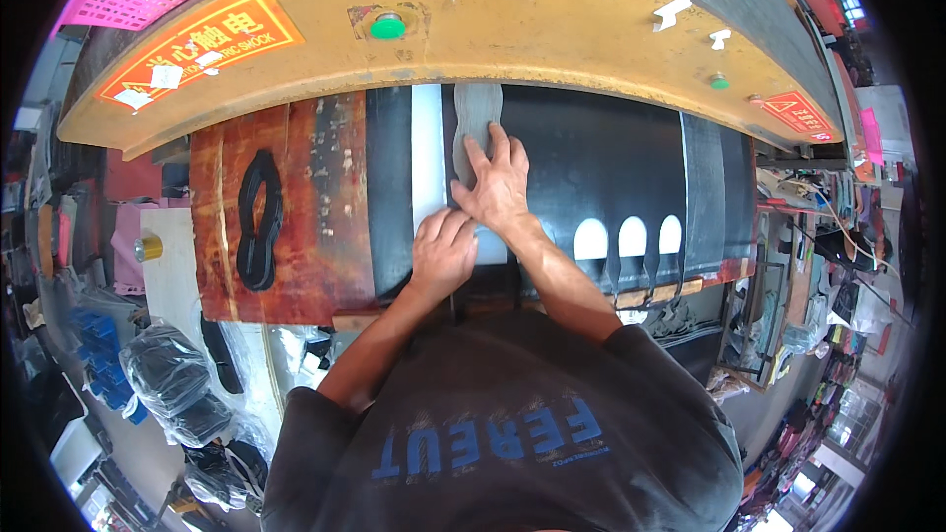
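My right hand [498,187] lies with its fingers stretched out and somewhat apart on a grey, wavy-edged, sole-shaped piece [477,103], whose far end runs under the yellow machine beam. The piece rests on a black sheet [591,153] next to a white strip [427,138]. Closer to me, my left hand [443,254] is closed with its fingers curled together by the sheet's near part; whatever is in them is hidden. Several rounded white gaps [633,236] show along the sheet's near right part.
A yellow machine beam [552,25] with a green button [387,27] spans the far side. A black sole-shaped cutting die [258,222] sits on the reddish worn board [325,207] to the left. Plastic-wrapped bundles [172,369] and blue bins [99,355] stand at lower left.
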`<action>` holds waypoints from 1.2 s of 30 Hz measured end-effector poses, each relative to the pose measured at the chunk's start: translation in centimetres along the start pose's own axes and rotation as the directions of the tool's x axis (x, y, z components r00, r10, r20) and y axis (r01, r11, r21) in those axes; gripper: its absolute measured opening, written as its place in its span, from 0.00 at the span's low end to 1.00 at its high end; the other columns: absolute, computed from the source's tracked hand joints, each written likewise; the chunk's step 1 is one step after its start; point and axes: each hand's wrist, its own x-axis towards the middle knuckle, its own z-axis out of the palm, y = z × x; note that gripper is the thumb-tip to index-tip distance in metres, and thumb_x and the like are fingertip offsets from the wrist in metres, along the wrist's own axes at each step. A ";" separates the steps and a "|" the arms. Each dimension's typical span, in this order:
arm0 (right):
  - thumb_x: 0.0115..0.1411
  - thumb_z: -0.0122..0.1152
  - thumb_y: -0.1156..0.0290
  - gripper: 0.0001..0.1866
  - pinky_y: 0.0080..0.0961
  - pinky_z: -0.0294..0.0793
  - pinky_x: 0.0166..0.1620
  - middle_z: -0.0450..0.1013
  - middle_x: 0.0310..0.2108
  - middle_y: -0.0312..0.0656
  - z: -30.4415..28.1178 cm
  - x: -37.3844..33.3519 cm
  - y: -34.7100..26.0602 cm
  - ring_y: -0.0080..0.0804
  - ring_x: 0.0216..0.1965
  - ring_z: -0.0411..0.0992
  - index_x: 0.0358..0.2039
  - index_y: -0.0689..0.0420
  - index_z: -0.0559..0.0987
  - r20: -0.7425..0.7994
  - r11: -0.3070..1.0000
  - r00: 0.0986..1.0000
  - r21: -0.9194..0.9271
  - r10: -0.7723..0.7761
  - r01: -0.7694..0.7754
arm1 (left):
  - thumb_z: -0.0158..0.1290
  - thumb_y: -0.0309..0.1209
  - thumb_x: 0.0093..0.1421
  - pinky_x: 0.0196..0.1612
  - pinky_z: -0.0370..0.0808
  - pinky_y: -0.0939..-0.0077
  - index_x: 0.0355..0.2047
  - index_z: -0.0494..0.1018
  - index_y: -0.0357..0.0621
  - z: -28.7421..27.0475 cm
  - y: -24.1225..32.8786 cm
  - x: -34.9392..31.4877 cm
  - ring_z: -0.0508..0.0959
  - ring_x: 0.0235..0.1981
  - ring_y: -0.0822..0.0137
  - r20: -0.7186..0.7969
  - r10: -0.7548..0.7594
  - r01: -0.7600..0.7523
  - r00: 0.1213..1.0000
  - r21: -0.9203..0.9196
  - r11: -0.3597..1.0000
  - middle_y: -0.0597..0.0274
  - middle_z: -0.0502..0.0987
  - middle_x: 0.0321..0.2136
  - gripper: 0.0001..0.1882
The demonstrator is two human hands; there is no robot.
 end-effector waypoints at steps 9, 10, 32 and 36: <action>0.49 0.78 0.70 0.35 0.38 0.71 0.68 0.72 0.67 0.54 -6.7 -5.8 9.7 0.45 0.68 0.70 0.60 0.61 0.83 -0.024 0.575 0.988 0.815 0.155 -0.070 | 0.61 0.26 0.54 0.58 0.74 0.58 0.45 0.83 0.41 0.0 1.9 -5.8 0.78 0.54 0.55 0.003 -0.008 0.008 1.000 -0.008 1.000 0.61 0.80 0.49 0.17; 0.49 0.77 0.70 0.34 0.39 0.72 0.67 0.72 0.67 0.53 -6.3 -6.1 9.8 0.46 0.68 0.70 0.60 0.61 0.83 -0.131 0.752 0.991 0.657 0.040 0.057 | 0.61 0.26 0.54 0.59 0.73 0.58 0.45 0.83 0.41 0.0 1.8 -5.6 0.78 0.54 0.55 -0.043 0.028 -0.028 0.999 -0.011 1.000 0.60 0.80 0.49 0.17; 0.68 0.64 0.70 0.32 0.34 0.64 0.72 0.62 0.74 0.61 -15.3 6.3 27.2 0.44 0.74 0.62 0.68 0.72 0.70 -0.672 0.724 0.517 0.676 0.530 0.136 | 0.62 0.40 0.63 0.57 0.71 0.48 0.65 0.70 0.36 1.8 -3.8 4.8 0.76 0.50 0.42 0.050 -0.370 0.360 0.928 0.146 0.922 0.43 0.78 0.47 0.34; 0.67 0.63 0.71 0.24 0.32 0.70 0.66 0.78 0.58 0.58 -13.1 5.4 24.5 0.45 0.63 0.74 0.62 0.64 0.78 -0.461 0.688 0.701 0.723 0.544 -0.059 | 0.59 0.44 0.66 0.53 0.72 0.51 0.65 0.71 0.37 3.3 -7.4 8.6 0.76 0.45 0.45 0.040 -0.286 0.270 0.957 0.233 0.934 0.48 0.80 0.41 0.32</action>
